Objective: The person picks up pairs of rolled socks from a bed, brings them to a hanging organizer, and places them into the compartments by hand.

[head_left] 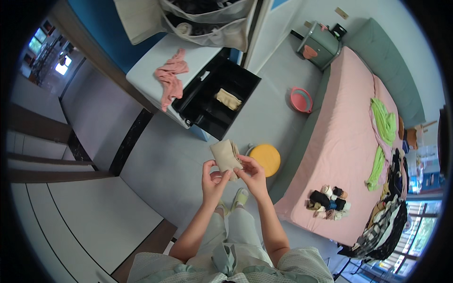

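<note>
A small folded piece of beige fabric (222,154) is held up in front of me, its kind hard to make out. My left hand (213,183) pinches its lower left edge, while my right hand (253,176) grips the lower right side, both thumbs meeting near the bottom. Beyond it, a black drawer (204,96) is pulled out of a white cabinet (146,66). One pale yellow folded cloth (228,99) lies inside the drawer. On the cabinet top rests a crumpled pink cloth (171,77).
Right of me stands a bed with a pink sheet (316,155), bearing several rolled garments (328,202) and a bright green garment (383,122). A yellow round stool (265,160) and a pink basin (300,100) are on the floor. Fabric hanging pockets (207,35) overhang the cabinet.
</note>
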### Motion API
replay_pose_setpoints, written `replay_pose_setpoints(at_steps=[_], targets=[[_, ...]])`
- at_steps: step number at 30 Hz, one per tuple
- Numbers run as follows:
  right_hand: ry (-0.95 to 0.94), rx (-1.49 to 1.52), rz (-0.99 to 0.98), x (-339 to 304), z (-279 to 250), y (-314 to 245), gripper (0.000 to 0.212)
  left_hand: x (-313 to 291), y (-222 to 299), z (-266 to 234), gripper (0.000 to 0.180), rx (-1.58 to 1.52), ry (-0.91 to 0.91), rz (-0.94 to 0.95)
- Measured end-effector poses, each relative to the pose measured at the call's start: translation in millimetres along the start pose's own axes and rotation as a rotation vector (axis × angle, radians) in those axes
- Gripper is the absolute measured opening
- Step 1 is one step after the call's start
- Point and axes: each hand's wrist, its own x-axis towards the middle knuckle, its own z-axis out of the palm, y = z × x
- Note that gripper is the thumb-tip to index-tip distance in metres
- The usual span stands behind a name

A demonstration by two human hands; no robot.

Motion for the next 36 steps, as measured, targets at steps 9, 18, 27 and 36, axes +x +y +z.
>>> replay_pose_setpoints(at_steps=[9,18,27,36], targets=[[-0.045,-0.037,0.007,61.1,-1.0,3.6,0.038,37.6,-4.4,-8.4,0.035,0.131,0.03,0.006],[-0.189,-0.402,-0.057,136.2,-17.3,-3.3,0.034,76.5,-34.2,31.8,0.045,0.132,0.212,0.041],[-0.47,-0.555,-0.073,194.4,3.2,5.6,0.026,95.2,-52.2,27.0,0.051,0.28,0.366,0.041],[-0.609,-0.574,-0.012,220.8,5.5,21.5,0.023,110.8,-59.1,22.1,0.05,0.596,0.457,-0.009]])
